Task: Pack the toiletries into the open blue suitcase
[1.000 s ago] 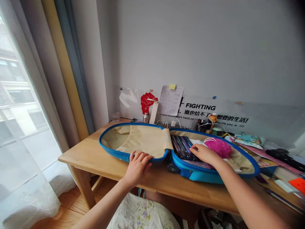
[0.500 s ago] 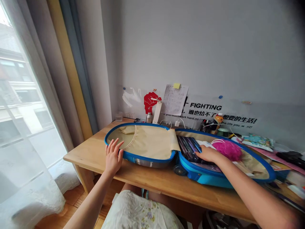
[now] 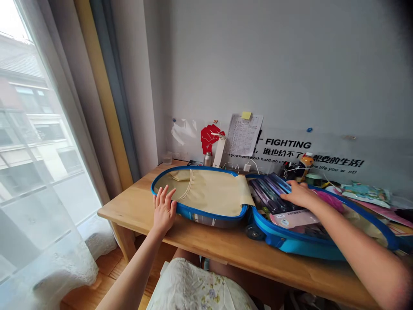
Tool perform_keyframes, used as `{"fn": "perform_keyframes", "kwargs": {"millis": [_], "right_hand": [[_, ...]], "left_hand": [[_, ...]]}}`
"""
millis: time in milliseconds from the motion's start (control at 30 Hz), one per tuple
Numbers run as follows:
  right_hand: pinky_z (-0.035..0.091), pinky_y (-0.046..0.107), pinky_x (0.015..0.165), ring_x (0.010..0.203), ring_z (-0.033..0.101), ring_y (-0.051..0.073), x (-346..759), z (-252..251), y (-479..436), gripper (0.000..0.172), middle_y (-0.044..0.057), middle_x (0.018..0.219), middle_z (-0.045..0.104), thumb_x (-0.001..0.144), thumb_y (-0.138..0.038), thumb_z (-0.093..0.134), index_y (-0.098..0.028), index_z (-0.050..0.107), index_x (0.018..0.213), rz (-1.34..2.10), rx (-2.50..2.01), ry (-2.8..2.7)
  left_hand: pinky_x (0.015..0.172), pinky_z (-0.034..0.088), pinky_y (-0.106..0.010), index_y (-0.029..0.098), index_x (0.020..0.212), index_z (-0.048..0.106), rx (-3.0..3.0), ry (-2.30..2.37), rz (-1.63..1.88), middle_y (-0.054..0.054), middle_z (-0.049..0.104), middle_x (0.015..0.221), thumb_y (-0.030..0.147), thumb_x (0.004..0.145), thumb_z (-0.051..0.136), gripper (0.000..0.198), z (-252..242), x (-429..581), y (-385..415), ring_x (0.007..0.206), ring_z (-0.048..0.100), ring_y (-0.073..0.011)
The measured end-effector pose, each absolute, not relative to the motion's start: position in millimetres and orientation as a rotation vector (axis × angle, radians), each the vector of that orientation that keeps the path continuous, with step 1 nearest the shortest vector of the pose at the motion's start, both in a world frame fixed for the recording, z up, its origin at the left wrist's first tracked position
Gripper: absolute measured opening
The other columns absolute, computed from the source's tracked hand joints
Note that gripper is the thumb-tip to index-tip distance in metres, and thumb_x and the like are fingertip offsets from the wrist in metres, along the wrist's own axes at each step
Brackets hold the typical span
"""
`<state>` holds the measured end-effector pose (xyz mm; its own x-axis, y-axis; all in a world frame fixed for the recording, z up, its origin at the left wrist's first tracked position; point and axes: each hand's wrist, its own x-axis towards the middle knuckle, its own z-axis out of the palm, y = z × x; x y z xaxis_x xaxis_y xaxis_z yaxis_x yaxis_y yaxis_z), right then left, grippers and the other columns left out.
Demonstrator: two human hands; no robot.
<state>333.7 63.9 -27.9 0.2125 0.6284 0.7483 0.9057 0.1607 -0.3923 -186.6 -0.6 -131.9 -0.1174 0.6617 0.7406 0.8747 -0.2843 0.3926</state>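
Note:
A small blue suitcase [image 3: 206, 217] lies opened out flat on the wooden desk, its two halves side by side. My left hand [image 3: 165, 211] rests with fingers spread on the near rim of the left half, which has a beige lining [image 3: 216, 193]. Over the right half, my right hand [image 3: 300, 194] grips the right end of a clear pack of dark pens [image 3: 269, 193], tilted up out of the case. Below that pack, a pink-and-white package [image 3: 295, 218] shows. A bright pink mesh puff [image 3: 329, 201] is partly hidden behind my right forearm.
Along the back of the desk [image 3: 129, 206] stand a metal bottle [image 3: 207, 159], a white upright device [image 3: 219, 151], an orange-labelled bottle [image 3: 305, 163] and a green-lidded jar [image 3: 312, 178]. Packets [image 3: 366, 193] crowd the right side. A curtain [image 3: 93, 107] hangs at left.
My right hand has lifted the pack of pens up from the right half, uncovering the pink-and-white package. My left hand stays on the rim. The view has shifted slightly left.

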Motion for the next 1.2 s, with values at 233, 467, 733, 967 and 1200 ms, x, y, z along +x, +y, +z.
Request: {"fn": "perform_keyframes", "kwargs": {"millis": [233, 467, 733, 967, 1200], "right_hand": [[0.048, 0.049, 0.084, 0.101, 0.064, 0.036, 261, 71, 73, 0.068, 0.027, 0.113, 0.059, 0.07, -0.042, 0.073, -0.005, 0.061, 0.126, -0.279, -1.908, -1.745], [0.047, 0.033, 0.098, 0.107, 0.061, 0.021, 127, 72, 110, 0.061, 0.01, 0.123, 0.059, 0.075, -0.029, 0.071, -0.018, 0.057, 0.133, -0.108, -1.403, -2.35], [0.048, 0.032, 0.095, 0.109, 0.062, 0.023, 38, 22, 151, 0.063, 0.01, 0.124, 0.057, 0.073, -0.027, 0.072, -0.025, 0.055, 0.133, 0.006, -1.261, -2.733], [0.047, 0.033, 0.093, 0.11, 0.06, 0.023, 18, -12, 172, 0.041, 0.009, 0.122, 0.058, 0.078, -0.026, 0.069, -0.023, 0.06, 0.118, -0.04, -1.22, -2.83], [0.044, 0.041, 0.101, 0.124, 0.053, 0.026, 11, -34, 176, 0.023, 0.008, 0.135, 0.055, 0.083, -0.026, 0.066, -0.026, 0.067, 0.106, -0.115, -1.227, -2.85]], "left_hand": [[0.12, 0.02, -0.055, 0.025, 0.132, 0.055, -1.911, -1.674, -1.401, -0.009, 0.05, 0.146, 0.035, 0.099, 0.03, 0.042, -132, -188, 1, 0.145, 0.03, -0.0273], [0.119, 0.021, -0.054, 0.022, 0.137, 0.052, -1.91, -1.606, -1.425, -0.011, 0.05, 0.146, 0.035, 0.1, 0.031, 0.044, -136, -190, 0, 0.144, 0.033, -0.0266], [0.12, 0.02, -0.053, 0.022, 0.139, 0.051, -1.904, -1.581, -1.401, -0.01, 0.05, 0.146, 0.033, 0.1, 0.033, 0.045, -138, -191, 1, 0.143, 0.034, -0.0253], [0.119, 0.023, -0.053, 0.023, 0.14, 0.051, -1.914, -1.59, -1.362, -0.01, 0.05, 0.147, 0.032, 0.099, 0.034, 0.045, -141, -192, 1, 0.143, 0.034, -0.0259], [0.119, 0.023, -0.054, 0.025, 0.141, 0.049, -1.902, -1.575, -1.39, -0.008, 0.049, 0.148, 0.032, 0.099, 0.035, 0.045, -143, -192, 2, 0.144, 0.033, -0.0257]]}}
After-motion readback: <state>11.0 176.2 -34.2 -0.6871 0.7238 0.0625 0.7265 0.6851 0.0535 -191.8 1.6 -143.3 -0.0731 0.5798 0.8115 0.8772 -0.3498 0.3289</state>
